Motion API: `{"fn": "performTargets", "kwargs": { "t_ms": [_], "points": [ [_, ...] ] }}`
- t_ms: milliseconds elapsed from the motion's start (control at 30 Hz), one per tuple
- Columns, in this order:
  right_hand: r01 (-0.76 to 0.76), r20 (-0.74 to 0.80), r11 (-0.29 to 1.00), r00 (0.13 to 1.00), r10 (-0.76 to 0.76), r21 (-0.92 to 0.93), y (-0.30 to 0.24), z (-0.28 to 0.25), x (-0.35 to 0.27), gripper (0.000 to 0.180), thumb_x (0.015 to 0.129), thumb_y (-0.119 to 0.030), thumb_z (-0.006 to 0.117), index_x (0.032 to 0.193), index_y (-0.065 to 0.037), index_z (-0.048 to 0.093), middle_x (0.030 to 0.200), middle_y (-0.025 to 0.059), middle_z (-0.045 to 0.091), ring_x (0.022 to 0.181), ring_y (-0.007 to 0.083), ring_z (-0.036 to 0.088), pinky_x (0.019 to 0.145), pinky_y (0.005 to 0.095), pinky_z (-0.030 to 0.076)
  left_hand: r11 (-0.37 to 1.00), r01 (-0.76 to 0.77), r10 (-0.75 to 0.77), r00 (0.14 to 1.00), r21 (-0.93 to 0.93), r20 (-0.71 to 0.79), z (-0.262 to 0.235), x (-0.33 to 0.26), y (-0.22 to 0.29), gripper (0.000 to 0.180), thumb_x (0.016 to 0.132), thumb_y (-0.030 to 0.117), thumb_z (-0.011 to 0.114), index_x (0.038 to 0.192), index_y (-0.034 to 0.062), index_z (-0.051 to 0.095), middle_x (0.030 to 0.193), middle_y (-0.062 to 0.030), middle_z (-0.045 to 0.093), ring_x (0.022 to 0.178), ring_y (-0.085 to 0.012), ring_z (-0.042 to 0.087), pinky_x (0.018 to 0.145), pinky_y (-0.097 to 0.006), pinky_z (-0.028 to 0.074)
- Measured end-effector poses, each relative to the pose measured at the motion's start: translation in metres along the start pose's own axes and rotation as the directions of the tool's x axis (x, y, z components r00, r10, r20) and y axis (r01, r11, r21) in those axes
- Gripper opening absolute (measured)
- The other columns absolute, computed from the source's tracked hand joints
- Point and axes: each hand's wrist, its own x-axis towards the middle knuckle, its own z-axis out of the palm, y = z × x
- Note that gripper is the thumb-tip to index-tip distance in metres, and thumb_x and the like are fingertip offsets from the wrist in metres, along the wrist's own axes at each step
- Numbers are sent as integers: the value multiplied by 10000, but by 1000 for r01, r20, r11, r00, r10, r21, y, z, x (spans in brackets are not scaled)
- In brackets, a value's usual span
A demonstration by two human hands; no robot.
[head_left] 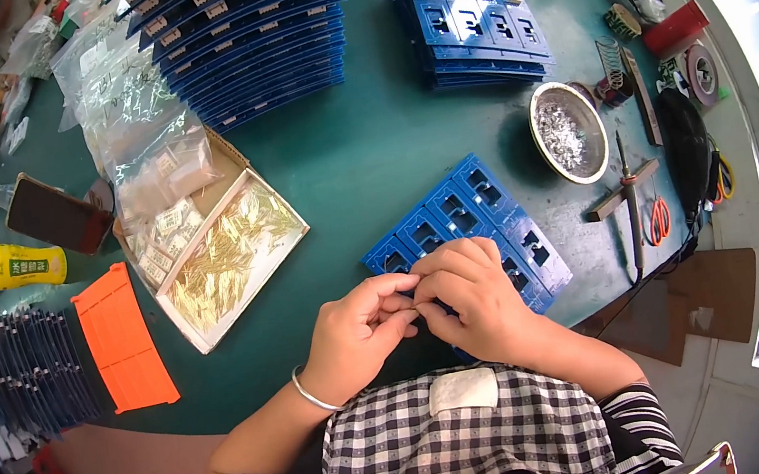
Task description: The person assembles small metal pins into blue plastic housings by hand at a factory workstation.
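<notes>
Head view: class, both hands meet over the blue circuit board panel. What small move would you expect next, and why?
Probably the hands lower whatever small part they pinch into a cutout of the blue board panel. The left hand and right hand meet fingertip to fingertip just above it; the part itself is too small to see. A box of gold pins lies to their left.

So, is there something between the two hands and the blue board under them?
Nothing visible. The left hand and right hand meet fingertip to fingertip directly over the blue circuit board panel, partly covering it. What they pinch is too small to tell.
</notes>
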Motion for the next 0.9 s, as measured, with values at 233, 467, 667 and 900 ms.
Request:
{"fn": "performTargets", "kwargs": {
  "t_ms": [233, 467, 667, 900],
  "points": [
    [-133, 35, 979, 991, 130, 155, 13, -10, 1, 179, 715, 2, 636, 834, -96, 545, 1042, 46, 582, 969, 230, 523, 830, 365, 358, 995, 55, -57, 998, -88, -10, -4, 8, 1, 261, 849, -23, 627, 1108, 7, 609, 894, -111, 696, 689, -123, 673, 602, -229, 537],
    [-346, -134, 936, 926, 351, 64, 63, -38, 4, 62, 791, -9, 593, 834, -41, 562, 1127, 115, 547, 1073, 279, 492, 951, 369, 374, 997, 54, -53, 998, 49, -21, -18, 2, -2, 94, 851, -17, 626, 938, -7, 662, 890, -104, 694, 652, -122, 654, 569, -224, 525],
    [-332, -169, 937, 935, 312, -106, 67, -34, 7, 92, 754, -46, 631, 827, -79, 585, 1110, 56, 566, 1040, 251, 493, 902, 378, 339, 995, 52, -49, 998, -82, 42, -18, 5, -5, 44, 870, -12, 616, 896, 8, 646, 929, -106, 695, 697, -111, 643, 577, -218, 531],
    [-317, -186, 936, 939, 288, -151, 65, -28, 9, 116, 727, -52, 648, 823, -94, 599, 1114, 41, 570, 1041, 241, 490, 882, 380, 329, 996, 69, -64, 995, -49, 81, -20, 7, -3, 47, 856, -15, 633, 891, 13, 648, 925, -98, 697, 703, -109, 644, 558, -216, 526]
  ]
}}
